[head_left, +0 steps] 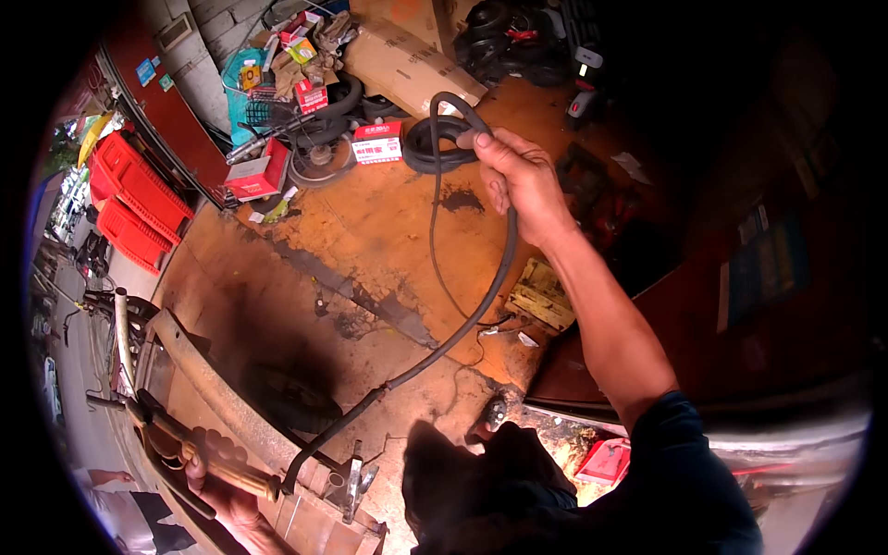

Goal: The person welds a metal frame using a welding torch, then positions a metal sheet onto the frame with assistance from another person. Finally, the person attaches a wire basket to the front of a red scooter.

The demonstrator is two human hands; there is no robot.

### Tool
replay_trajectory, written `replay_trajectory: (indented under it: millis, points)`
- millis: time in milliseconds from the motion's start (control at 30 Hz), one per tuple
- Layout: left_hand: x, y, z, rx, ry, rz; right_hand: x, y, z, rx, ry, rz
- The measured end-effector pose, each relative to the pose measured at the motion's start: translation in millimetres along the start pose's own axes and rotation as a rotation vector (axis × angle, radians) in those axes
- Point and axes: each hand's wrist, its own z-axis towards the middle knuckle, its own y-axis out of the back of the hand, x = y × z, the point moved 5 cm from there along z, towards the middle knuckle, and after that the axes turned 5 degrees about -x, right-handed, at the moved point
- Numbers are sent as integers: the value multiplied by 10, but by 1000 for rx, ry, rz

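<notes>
My right hand (523,180) is raised at the upper middle, its fingers closed round a bend of thick black cable (504,264). From there the cable hangs down in a long curve to the lower left. A thinner dark line (434,231) also drops from the raised loop. At the lower left, my left hand (231,504) is wrapped round a tan, rod-like tool handle (236,470); the cable appears to run into its near end. The handle lies beside a long, curved metal beam (231,398); the tool's far end is hard to make out.
Tyres (435,146), red-and-white boxes (377,145) and a large cardboard box (407,69) crowd the far side. Red plastic chairs (139,203) stand at the left. A yellow crate-like object (541,296) sits near my right forearm. Another person (120,518) appears at the lower left edge.
</notes>
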Motion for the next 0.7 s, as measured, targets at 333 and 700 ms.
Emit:
replay_trajectory:
  millis: [333,700]
  points:
    - [1330,129,2437,61,152,253,-1098,1045,1421,-429,-22,106]
    - [3880,-1357,5541,158,736,379,-2949,2808,2951,-1109,-76,26]
